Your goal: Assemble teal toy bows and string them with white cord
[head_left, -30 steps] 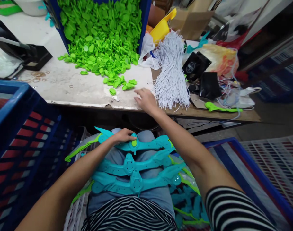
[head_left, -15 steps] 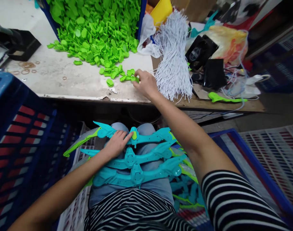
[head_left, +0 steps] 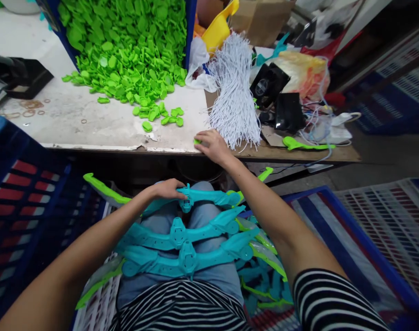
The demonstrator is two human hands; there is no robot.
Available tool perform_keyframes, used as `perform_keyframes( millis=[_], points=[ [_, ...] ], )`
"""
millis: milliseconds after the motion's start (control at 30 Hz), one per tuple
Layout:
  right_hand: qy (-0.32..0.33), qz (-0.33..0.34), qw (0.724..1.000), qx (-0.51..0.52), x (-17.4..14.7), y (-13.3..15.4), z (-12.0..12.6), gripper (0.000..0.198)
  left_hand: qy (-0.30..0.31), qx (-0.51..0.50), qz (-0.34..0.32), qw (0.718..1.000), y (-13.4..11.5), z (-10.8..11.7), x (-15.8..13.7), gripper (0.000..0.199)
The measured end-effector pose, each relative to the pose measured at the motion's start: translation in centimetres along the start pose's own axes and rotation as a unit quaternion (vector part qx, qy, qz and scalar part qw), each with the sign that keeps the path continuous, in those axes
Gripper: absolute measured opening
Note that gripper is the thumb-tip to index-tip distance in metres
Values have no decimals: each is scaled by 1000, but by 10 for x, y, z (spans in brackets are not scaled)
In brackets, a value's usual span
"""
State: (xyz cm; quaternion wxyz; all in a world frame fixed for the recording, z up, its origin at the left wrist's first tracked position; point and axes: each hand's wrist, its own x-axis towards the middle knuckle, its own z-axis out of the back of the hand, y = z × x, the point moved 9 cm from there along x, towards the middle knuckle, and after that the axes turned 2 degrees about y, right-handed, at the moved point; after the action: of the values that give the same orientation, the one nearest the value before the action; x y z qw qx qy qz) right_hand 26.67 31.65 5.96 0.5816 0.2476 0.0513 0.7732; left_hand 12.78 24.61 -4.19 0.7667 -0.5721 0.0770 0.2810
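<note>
Three teal toy bows with lime-green limbs lie across my lap. My left hand (head_left: 170, 189) is closed on the farthest toy bow (head_left: 212, 197), gripping it beside its centre block. The middle bow (head_left: 204, 232) and the nearest bow (head_left: 214, 255) rest on my thighs, not held. Just above the table's front edge, my right hand (head_left: 213, 145) pinches a small green plastic piece (head_left: 197, 141) between thumb and fingers. Several loose green pieces (head_left: 172, 116) lie on the table to its left, in front of a large heap of them (head_left: 127, 69).
The heap spills from a blue crate (head_left: 191, 32). A bundle of white cords (head_left: 234, 92), black fans (head_left: 269, 85) and a green part (head_left: 308, 145) lie on the right of the table (head_left: 102, 131). Blue crates (head_left: 26, 220) flank me; more bows (head_left: 264, 280) are piled at my right.
My right hand has drawn back from the loose pieces toward the table edge with a green piece. My left hand has turned the farthest bow over, so its green limbs now point away.
</note>
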Motion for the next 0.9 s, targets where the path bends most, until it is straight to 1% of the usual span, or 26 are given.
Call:
perform_keyframes(
  millis=[67,133,167,233,300,367,400,500,600,700,767,833,900],
  points=[
    [-34,-15,999,22,-12,11,8,19,3,-47,9,999,2,-1,7,33],
    [-53,-11,996,65,-36,32,11,22,32,-112,39,992,9,-8,12,39],
    [-50,-1,995,90,-52,44,9,23,50,-145,55,987,13,-12,13,43],
    [-20,24,991,129,-88,68,-4,24,68,-191,76,976,19,-17,14,49],
    [9,40,989,142,-122,84,-22,24,64,-213,83,971,23,-19,16,52],
    [23,42,990,135,-145,88,-40,24,58,-227,85,968,25,-21,19,52],
    [25,40,991,128,-152,87,-47,24,57,-234,88,967,26,-23,20,52],
    [33,36,993,103,-157,81,-61,24,58,-241,93,964,27,-26,23,54],
    [29,21,996,84,-155,76,-62,22,68,-230,83,967,27,-26,23,59],
    [13,-17,996,86,-156,71,-60,22,87,-167,37,981,20,-23,23,59],
    [21,-39,994,101,-157,68,-64,23,85,-104,4,991,16,-19,23,54],
    [38,-64,990,117,-158,64,-70,28,71,-67,-7,995,15,-16,23,50],
    [48,-105,986,120,-158,57,-75,45,58,-62,1,996,16,-15,24,48]
  ],
)
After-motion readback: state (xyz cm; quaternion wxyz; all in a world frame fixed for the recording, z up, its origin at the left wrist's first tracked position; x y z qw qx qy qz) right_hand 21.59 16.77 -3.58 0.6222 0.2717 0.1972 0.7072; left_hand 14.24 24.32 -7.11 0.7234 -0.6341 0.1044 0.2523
